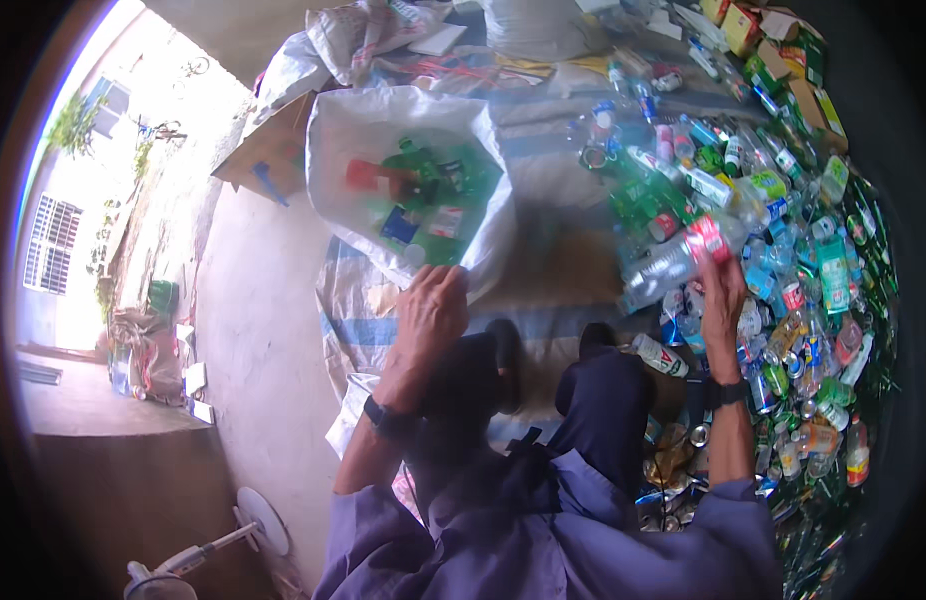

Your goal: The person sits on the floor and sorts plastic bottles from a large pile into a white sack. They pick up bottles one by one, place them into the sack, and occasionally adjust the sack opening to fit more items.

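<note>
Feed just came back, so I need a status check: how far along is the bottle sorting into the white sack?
Early stage, by the look of it. Done: the white sack holds a shallow layer of green bottles and a few other pieces. In hand: the right hand grips a clear plastic bottle, and the left hand holds the sack's rim. Left: a large pile of bottles and cans on the right.

The person is wearing a loose purple-blue cloth shirt (543, 520) with short sleeves, dark navy trousers (603, 410) just beyond the shirt, and a black band on each wrist, past the sleeve ends.
</note>
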`<state>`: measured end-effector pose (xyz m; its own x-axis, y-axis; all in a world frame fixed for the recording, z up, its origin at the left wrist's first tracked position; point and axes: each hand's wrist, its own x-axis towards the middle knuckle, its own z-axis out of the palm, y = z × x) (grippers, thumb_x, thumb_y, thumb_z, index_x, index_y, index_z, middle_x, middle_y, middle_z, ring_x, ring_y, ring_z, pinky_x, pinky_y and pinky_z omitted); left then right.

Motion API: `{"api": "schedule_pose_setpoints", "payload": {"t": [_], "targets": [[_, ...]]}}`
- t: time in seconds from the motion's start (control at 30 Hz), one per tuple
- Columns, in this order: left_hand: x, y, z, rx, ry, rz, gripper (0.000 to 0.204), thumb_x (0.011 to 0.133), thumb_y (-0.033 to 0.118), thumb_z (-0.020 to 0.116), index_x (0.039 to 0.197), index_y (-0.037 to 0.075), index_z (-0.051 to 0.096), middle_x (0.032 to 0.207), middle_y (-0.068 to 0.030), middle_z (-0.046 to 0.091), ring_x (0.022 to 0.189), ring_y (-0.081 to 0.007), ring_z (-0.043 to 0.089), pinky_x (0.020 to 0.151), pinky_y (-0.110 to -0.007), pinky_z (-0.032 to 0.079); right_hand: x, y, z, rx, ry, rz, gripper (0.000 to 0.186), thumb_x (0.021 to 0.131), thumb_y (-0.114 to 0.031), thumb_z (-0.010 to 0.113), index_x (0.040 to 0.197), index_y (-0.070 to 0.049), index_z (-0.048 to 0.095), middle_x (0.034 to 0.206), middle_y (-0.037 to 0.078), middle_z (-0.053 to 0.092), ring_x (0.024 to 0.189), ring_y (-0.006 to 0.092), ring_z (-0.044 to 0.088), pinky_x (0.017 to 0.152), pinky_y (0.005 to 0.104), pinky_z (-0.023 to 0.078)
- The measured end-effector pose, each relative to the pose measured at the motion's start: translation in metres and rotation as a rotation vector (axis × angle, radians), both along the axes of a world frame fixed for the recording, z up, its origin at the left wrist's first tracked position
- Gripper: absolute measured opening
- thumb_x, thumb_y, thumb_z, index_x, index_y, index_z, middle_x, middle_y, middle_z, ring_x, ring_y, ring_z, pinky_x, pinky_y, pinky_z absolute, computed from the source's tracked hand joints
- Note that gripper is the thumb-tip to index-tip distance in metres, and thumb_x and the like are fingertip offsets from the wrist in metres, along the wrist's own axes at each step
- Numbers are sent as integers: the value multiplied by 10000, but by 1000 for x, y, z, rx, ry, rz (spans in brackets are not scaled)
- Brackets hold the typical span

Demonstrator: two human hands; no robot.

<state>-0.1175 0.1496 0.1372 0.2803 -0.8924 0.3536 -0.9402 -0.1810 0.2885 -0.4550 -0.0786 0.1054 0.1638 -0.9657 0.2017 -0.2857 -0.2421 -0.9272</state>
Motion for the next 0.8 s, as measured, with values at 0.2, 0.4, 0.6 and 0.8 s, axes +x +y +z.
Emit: {"api": "schedule_pose_setpoints", "payload": {"t": [0.2, 0.4, 0.6, 0.8], "targets": [[4, 7, -6, -26, -2, -22, 49, 871, 97, 684, 884, 78, 640, 817, -113, 655, 821, -338, 671, 652, -479, 547, 186, -7, 94, -94, -428, 434, 392, 941, -319, 769, 1192, -37, 665, 1083, 63, 731, 933, 134, 679, 832, 307, 539], [3, 14, -5, -57, -4, 7, 56, 875, 108, 680, 866, 82, 632, 815, -104, 663, 824, -332, 674, 659, -476, 545, 286, 40, 80, -247, 266, 553, 570, 892, -416, 769, 1244, 22, 669, 1068, 241, 739, 983, 325, 738, 875, 397, 565], [11, 20, -6, -55, 18, 53, 57, 887, 128, 673, 892, 88, 631, 835, -105, 679, 837, -330, 681, 684, -471, 547, 189, 12, 56, -221, 150, 674, 285, 912, -198, 750, 1119, -7, 716, 928, 184, 754, 820, 292, 750, 734, 350, 579], [11, 18, -9, -34, 36, 126, 45, 902, 132, 642, 894, 89, 633, 854, -135, 689, 840, -360, 688, 701, -487, 545, 21, 0, -47, 44, 276, 366, 256, 928, -191, 740, 1025, 43, 706, 856, 175, 737, 801, 259, 741, 691, 360, 560]]}}
